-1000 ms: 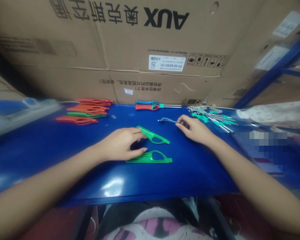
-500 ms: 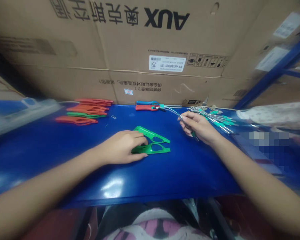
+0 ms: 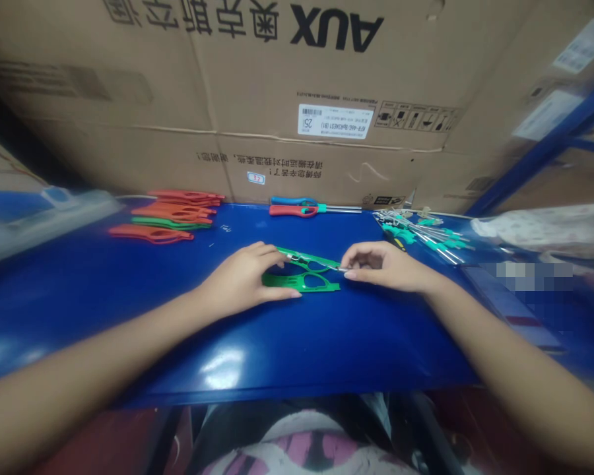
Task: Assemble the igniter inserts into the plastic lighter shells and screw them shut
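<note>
Two green plastic handle halves (image 3: 304,280) lie together at the middle of the blue table (image 3: 327,343). My left hand (image 3: 242,280) rests on their left end, thumb on the near half and fingers on the far one. My right hand (image 3: 383,264) comes in from the right, fingers pinched on a thin metal wire part (image 3: 317,261) laid along the far green half.
A pile of orange and green handle halves (image 3: 171,214) sits at the back left. A red and blue screwdriver (image 3: 301,206) lies against the large cardboard box (image 3: 297,99). A heap of wire parts with green tips (image 3: 426,234) is at the back right.
My left hand drew the two green halves together. My right hand picked a wire part from the table, lifted it, then brought it left onto the far green half.
</note>
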Action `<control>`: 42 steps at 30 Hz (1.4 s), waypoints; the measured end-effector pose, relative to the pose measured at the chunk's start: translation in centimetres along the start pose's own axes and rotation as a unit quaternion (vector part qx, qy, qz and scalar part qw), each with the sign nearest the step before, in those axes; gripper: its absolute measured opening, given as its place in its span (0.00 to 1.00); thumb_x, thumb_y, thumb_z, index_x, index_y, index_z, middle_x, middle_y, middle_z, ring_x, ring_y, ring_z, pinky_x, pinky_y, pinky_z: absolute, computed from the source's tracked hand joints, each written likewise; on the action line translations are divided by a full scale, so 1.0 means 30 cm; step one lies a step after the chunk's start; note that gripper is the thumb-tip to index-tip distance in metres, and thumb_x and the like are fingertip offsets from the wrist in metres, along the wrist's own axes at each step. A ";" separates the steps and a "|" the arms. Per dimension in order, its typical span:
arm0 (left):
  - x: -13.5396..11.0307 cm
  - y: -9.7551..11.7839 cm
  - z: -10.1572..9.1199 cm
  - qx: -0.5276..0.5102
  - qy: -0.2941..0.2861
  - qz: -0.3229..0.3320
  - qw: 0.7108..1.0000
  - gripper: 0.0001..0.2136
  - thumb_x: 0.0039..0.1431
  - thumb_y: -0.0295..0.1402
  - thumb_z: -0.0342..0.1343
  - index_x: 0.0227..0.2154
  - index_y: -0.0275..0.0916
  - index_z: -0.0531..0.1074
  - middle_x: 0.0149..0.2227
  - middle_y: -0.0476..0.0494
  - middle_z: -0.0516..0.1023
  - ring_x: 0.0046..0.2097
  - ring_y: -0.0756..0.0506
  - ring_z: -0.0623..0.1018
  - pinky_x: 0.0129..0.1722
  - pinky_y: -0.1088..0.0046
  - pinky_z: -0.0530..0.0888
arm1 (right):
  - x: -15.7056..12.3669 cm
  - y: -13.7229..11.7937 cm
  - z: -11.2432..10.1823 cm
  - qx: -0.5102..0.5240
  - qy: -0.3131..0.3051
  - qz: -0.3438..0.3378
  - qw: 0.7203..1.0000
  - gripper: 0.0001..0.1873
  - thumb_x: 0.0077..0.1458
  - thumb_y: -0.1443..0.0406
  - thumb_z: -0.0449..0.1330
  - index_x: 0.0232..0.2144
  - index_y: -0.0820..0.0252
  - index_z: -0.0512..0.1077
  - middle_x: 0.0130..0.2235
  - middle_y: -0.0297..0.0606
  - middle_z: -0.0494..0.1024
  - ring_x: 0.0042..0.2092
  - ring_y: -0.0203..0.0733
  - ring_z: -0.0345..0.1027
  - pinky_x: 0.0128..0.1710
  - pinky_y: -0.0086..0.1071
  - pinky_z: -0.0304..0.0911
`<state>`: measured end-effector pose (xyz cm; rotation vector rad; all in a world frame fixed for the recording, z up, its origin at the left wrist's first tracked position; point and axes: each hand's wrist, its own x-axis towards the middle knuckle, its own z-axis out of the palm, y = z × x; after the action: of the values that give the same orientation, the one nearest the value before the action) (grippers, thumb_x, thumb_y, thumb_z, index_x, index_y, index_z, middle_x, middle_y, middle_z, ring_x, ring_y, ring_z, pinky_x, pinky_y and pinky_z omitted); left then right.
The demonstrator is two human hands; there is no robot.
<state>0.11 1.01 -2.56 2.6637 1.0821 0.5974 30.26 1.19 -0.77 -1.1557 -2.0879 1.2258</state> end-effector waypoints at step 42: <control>-0.009 0.005 0.055 -0.104 0.038 0.037 0.993 0.08 0.65 0.30 0.57 0.42 0.37 0.80 0.41 0.43 0.79 0.38 0.49 0.79 0.39 0.74 0.75 | -0.013 0.021 0.006 -0.238 -0.051 -0.139 0.960 0.09 0.61 0.64 0.63 0.41 0.59 0.82 0.38 0.40 0.81 0.39 0.39 0.74 0.40 0.32 0.66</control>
<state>0.75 0.66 -4.08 2.5269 0.8897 0.7863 30.61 0.93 -1.38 -0.9497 -2.6081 0.6832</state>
